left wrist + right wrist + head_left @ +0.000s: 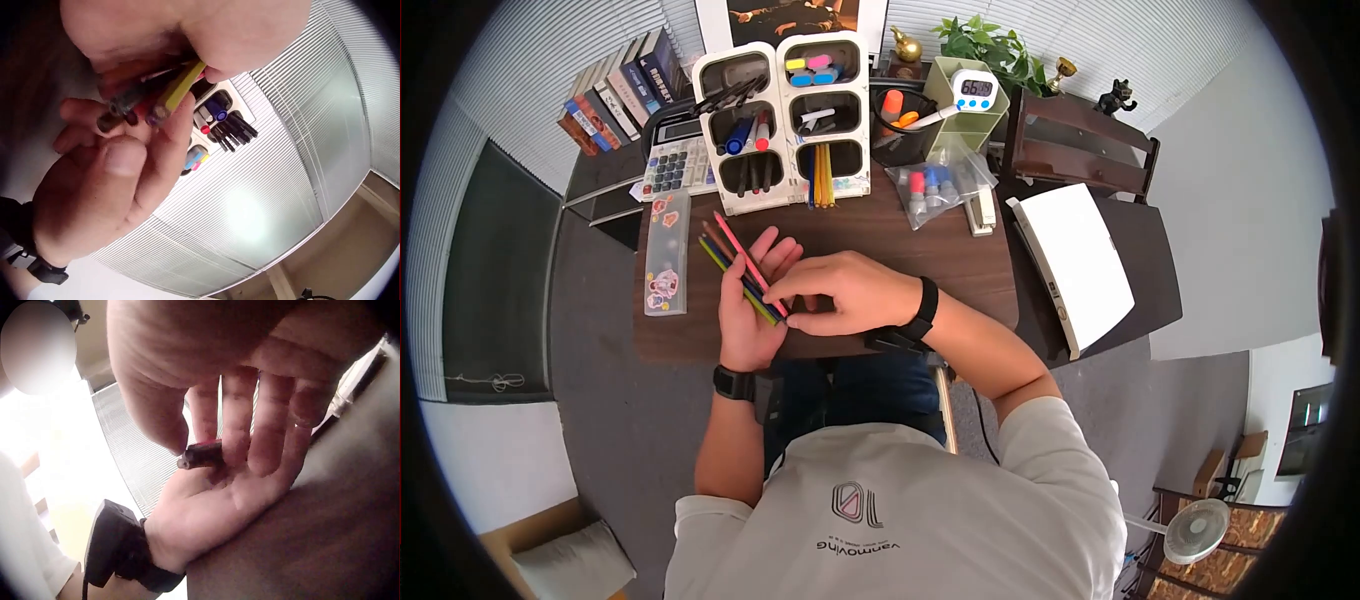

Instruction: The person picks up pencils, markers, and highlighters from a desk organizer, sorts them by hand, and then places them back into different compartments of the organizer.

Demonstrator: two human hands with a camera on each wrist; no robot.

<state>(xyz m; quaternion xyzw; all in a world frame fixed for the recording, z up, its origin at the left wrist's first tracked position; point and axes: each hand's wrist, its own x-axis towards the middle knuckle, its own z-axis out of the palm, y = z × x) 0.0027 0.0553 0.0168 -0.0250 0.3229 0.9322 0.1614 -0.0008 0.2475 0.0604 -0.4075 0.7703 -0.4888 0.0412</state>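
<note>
Over the front of the desk, my left hand (747, 325) is turned palm up and holds a small bunch of coloured pencils (738, 248) slanting up to the left. A pink, a brown, a dark and a yellow-green one show. My right hand (855, 290) reaches across from the right, its thumb and fingertips pinching at the bunch's lower end. In the left wrist view the yellow-green pencil (181, 90) and several blunt pencil ends lie close to the right hand's thumb. The right wrist view shows a dark pencil end (203, 455) between right thumb and fingers, above the left palm.
A white six-slot organizer (777, 130) with pens, highlighters and more pencils stands behind the hands. Left are a clear stickered case (667, 250) and a calculator (680, 165). Right are a bag of small bottles (945, 185), a stapler (981, 212) and a white box (1075, 265).
</note>
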